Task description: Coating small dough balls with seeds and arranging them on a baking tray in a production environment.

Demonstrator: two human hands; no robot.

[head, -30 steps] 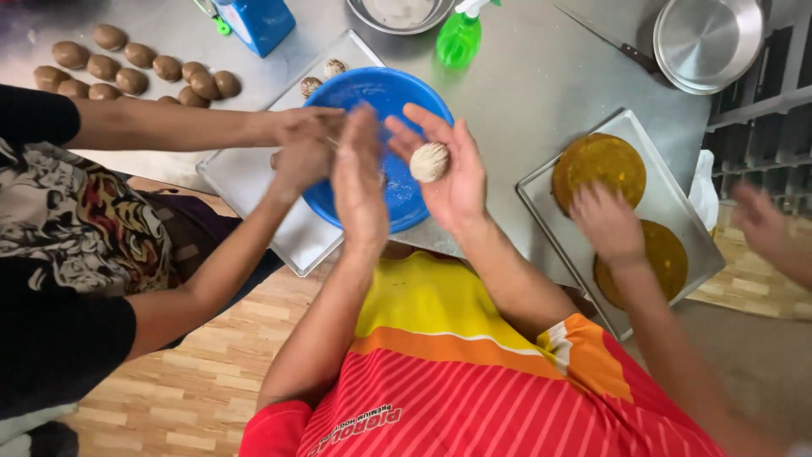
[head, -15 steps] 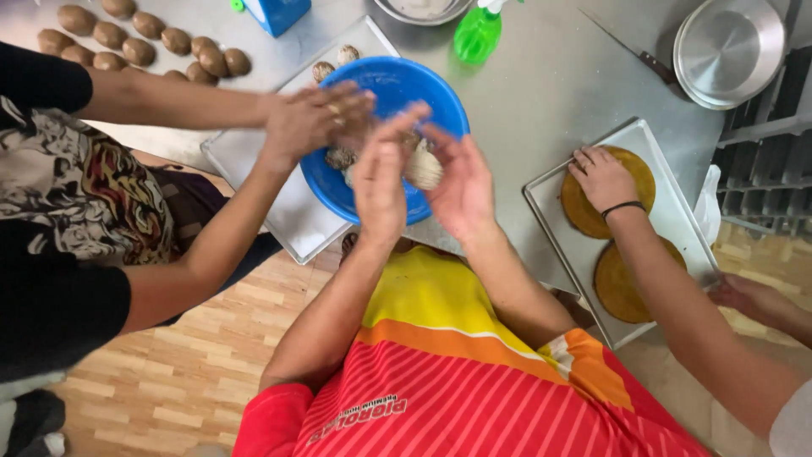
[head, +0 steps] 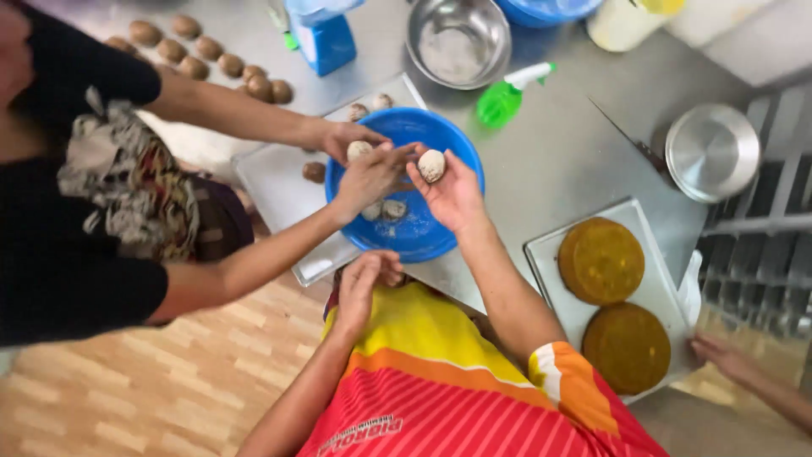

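The steel surface fills the upper and centre frame. At centre sits the blue bowl, holding two floured balls on its floor. Below and right of the bowl lies a rectangular tray carrying two round golden-brown cakes, one above the other. A flat tray lies left of the bowl, partly under it. A steel mixing bowl stands at upper centre, a round steel lid at upper right, and a green spray bottle between them. A row of brown dough pieces runs along the upper left.

The right hand is raised over the bowl, palm up. Its grip is a loose open cradle: the pale dough ball rests on the fingertips at the upper end of the hand, above the bowl's upper rim area, not clamped. The left hand is held near the chest, just below the bowl's lower edge, fingers curled; whether it encloses anything cannot be told.

A co-worker's two hands reach in from the left and meet over the bowl's left rim, holding another pale ball, just beside the right hand's fingertips. Another person's hand touches the tray at lower right.
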